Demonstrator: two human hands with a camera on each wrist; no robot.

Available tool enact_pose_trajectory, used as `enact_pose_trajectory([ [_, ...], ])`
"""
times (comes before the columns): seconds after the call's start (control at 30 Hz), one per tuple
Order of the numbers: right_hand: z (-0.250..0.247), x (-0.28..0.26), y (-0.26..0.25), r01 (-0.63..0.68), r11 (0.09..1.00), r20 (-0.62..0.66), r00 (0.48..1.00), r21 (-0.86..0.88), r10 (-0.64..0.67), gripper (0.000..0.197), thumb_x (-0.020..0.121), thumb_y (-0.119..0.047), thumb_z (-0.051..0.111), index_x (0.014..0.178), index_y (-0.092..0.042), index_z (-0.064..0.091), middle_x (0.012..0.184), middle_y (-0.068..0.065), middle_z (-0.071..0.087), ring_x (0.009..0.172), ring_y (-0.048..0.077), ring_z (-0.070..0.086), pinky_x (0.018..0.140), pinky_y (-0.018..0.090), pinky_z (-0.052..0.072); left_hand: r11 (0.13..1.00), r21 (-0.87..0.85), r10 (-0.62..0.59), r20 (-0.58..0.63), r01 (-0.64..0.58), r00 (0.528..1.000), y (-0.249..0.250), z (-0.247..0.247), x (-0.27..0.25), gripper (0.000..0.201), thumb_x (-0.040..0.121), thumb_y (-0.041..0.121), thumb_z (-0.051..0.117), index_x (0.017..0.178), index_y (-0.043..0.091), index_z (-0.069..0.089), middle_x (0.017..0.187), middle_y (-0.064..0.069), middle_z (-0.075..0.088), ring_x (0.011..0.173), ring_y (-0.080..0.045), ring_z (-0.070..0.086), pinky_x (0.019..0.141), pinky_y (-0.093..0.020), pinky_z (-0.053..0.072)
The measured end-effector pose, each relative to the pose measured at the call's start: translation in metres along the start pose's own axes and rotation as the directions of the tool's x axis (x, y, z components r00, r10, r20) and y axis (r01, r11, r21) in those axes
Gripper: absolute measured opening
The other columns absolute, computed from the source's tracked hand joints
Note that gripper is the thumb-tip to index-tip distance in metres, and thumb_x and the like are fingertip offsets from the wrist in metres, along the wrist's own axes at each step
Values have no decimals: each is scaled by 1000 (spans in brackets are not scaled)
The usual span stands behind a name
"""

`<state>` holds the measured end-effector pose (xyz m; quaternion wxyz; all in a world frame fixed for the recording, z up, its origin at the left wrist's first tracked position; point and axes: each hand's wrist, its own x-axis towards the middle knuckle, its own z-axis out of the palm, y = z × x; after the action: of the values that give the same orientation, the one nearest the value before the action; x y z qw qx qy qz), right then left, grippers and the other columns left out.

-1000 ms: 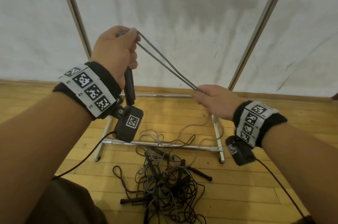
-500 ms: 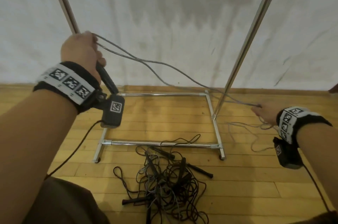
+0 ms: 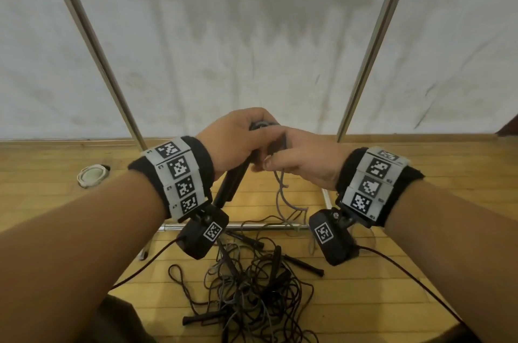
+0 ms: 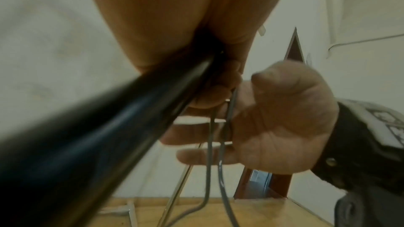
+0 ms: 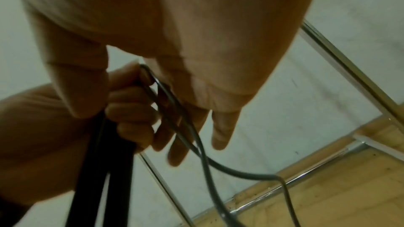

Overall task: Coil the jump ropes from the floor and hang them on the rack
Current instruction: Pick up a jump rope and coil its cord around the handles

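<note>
Grey rope (image 3: 280,197), black handles (image 3: 232,188), checkered black-and-white wristbands (image 3: 179,177).

no legible words, brands or numbers, only black-and-white square marker codes on wristbands (image 3: 179,174) and wrist cameras (image 3: 203,233), small band characters unreadable

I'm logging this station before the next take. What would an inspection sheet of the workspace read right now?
Surface: wooden floor, bare planks around the rack base.
Job's things: grey rope hangs from the hands to the floor; its black handles in the left hand; tangled pile of ropes on the floor in front of the metal rack, nothing seen hanging on it.
Clutter: white round object on the floor at left.
Hands: left hand grips the handles and rope; right hand pinches the rope beside it.
Cables: black leads run from both wrist cameras.
Surroundings: stained white wall behind.
</note>
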<state>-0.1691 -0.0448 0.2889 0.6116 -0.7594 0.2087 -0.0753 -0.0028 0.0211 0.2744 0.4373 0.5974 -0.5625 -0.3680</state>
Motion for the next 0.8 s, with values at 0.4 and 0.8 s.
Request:
enact_pose_trajectory([
  [0.4, 13, 6, 11, -318, 948, -127, 941, -20, 313, 40, 104, -44, 51, 118, -10, 65, 87, 10, 67, 44, 11, 31, 41, 26, 23, 865, -501, -186, -370, -28, 910, 21, -7, 10, 42, 101, 47, 62, 68, 21, 66, 52, 5, 34, 46, -14, 28, 47, -27, 30],
  [0.8, 25, 11, 9, -137, 878, -275, 918, 459, 287, 50, 101, -57, 50, 111, -8, 56, 59, 3, 53, 42, 13, 26, 42, 26, 19, 528, -812, -388, -491, -249, 779, 39, -6, 22, 25, 97, 16, 59, 74, 9, 68, 53, -1, 37, 46, -19, 43, 50, -30, 49],
])
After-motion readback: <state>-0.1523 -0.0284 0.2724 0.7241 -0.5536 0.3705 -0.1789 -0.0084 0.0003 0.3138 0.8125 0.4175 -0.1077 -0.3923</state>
